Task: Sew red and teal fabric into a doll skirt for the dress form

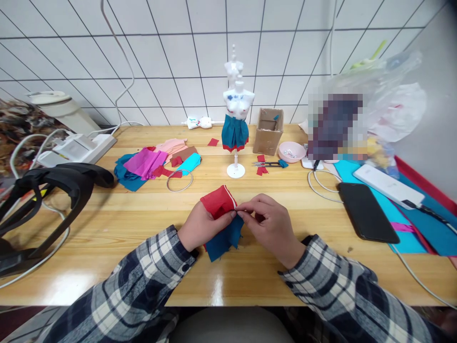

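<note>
My left hand [204,225] is closed around a small piece of red and teal fabric [218,200], its thumb pressed on the cloth. A thin white strip runs along the red part's right edge, and the teal part hangs below with a frayed edge. At that edge, thumb and forefinger of my right hand [269,224] are pinched together, touching or almost touching the cloth. Whatever lies between those fingertips is too small to make out. Beyond my hands stands a white mini dress form [238,102] wearing a teal skirt [234,132] with a red hem.
Fabric scraps [146,164] and a metal ring [180,181] lie to the left. Thread snips [269,164], a cardboard box [268,131] and a pink bowl [292,152] are behind on the right. A black phone [367,212] lies right; a black headset [53,209] sits left.
</note>
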A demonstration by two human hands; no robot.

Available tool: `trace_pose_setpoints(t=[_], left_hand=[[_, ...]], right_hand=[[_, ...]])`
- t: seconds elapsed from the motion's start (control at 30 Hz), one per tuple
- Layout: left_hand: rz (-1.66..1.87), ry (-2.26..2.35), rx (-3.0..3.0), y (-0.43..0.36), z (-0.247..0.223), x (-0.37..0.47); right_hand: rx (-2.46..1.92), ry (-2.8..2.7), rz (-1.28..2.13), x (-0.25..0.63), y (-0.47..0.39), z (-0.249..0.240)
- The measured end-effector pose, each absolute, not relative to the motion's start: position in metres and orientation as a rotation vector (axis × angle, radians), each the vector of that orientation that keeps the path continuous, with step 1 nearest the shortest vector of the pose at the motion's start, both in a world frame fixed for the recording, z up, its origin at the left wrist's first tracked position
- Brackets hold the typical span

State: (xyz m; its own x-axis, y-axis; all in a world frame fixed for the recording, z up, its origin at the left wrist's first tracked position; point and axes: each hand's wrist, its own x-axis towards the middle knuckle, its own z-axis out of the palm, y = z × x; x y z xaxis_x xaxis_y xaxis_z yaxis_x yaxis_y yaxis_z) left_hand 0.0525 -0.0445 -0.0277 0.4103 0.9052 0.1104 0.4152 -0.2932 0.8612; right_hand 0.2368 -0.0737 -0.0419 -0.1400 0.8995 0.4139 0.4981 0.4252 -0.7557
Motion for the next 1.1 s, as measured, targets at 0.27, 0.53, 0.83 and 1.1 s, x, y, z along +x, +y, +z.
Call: trace_pose_setpoints(t=[0.27, 0.53, 0.83, 1.1], left_hand=[[0.813, 1.087, 1.849, -0.0446, -0.0299, 0.0520], [0.845, 1.094, 1.829, -0.0445, -0.0293, 0.0522], [0.865, 1.187, 1.830, -0.0427, -0.0302, 0.0541], [0.845, 1.224, 1.838, -0.0416, -0.0289, 0.0532]], right_hand=[[-1.221, -1.761, 0.587, 0.2365, -0.0735, -0.0411], [-1.215, -1.761, 0.602, 0.2345, -0.0750, -0.0422], [-1.170, -1.910, 0.414, 0.2346, -0.0799, -0.0400], [-1.209, -1.895, 0.438, 0.2362, -0.0771, -0.0428]])
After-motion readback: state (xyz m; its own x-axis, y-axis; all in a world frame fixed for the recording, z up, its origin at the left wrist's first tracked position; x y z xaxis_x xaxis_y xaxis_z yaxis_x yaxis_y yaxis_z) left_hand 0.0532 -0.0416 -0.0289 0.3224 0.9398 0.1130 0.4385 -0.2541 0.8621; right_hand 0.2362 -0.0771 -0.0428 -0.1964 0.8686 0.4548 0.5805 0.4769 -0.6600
